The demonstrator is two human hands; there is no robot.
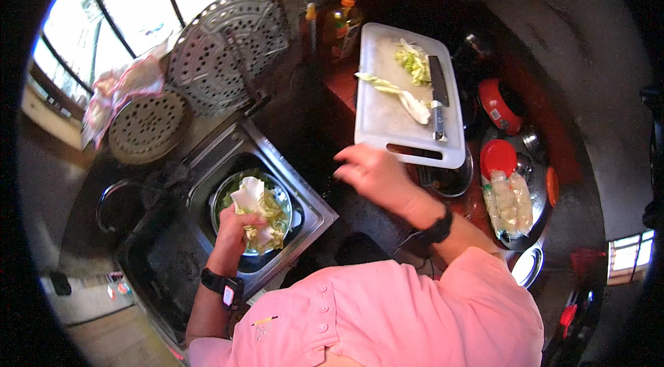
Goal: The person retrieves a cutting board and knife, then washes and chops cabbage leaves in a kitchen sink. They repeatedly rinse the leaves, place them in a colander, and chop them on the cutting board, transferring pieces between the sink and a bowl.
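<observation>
My left hand [237, 227] grips a bunch of pale cabbage leaves [259, 206] over a metal bowl [289, 206] that stands in the sink [311, 206]. Greenish pieces lie in the bowl, partly hidden by the leaves. My right hand [368, 170] is empty, its fingers apart and slightly blurred, just off the handle end of a white plastic cutting board [376, 123]. On the board lie a long leaf piece [415, 106], a small pile of cut leaves [412, 61] and a kitchen knife [439, 92] with a dark blade and handle.
Perforated metal steamer racks [223, 56] lean by the barred window, beside a round perforated tray [149, 126]. A pump bottle [345, 25] stands behind the board. Right of it are a red pan [498, 105], a red lid [498, 157] and plastic-wrapped items [508, 203]. A faucet [106, 201] arches left.
</observation>
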